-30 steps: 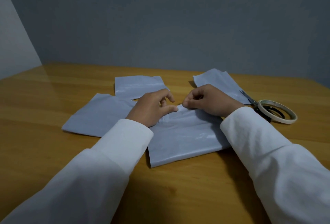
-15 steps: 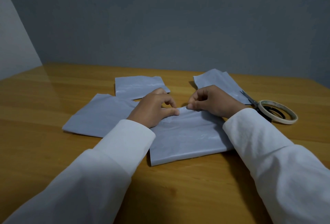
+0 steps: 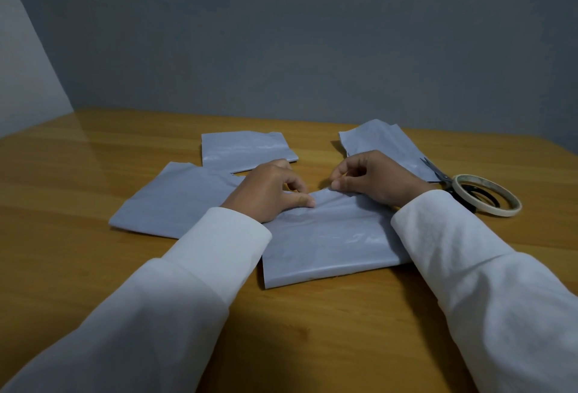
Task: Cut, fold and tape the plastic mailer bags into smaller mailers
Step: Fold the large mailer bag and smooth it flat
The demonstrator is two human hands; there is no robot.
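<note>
A grey plastic mailer bag lies folded on the wooden table in front of me. My left hand rests on its far left part, thumb pressing the plastic down. My right hand pinches the bag's far edge between thumb and fingers, lifting it slightly. A second grey mailer lies flat to the left, partly under my left hand. Two more grey pieces lie further back: one at the centre, one at the right.
A roll of tape sits at the right, with black-handled scissors beside and partly under it. The wooden table runs to a grey wall close behind. White sleeves cover both forearms.
My hands have drawn a little apart along the bag's far edge. The right hand has raised the edge slightly; the bag's near edge sits a bit further from me.
</note>
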